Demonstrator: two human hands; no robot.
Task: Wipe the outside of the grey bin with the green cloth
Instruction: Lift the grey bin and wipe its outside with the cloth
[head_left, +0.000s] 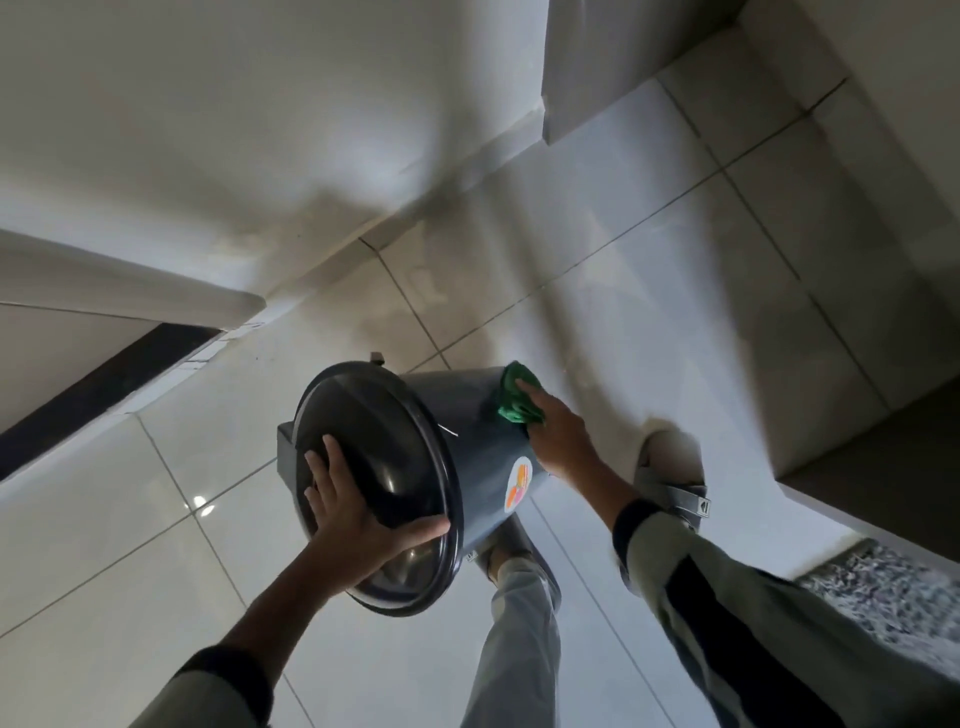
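The grey bin (467, 415) stands on the tiled floor in the middle of the view, tilted toward me, with its dark round lid (379, 441) closed. A round sticker (518, 484) shows on its side wall. My left hand (348, 514) lies spread on the lid, thumb at the lid's rim. My right hand (558, 434) presses the green cloth (514, 392) against the bin's right side wall, near the bottom end. The far side of the bin is hidden.
Glossy white floor tiles (649, 312) surround the bin. A white wall (208, 130) and skirting run behind it, with a dark doorway edge (104, 384) at left. My feet in sandals (675, 467) stand right of the bin. A shaggy mat (893, 597) lies at lower right.
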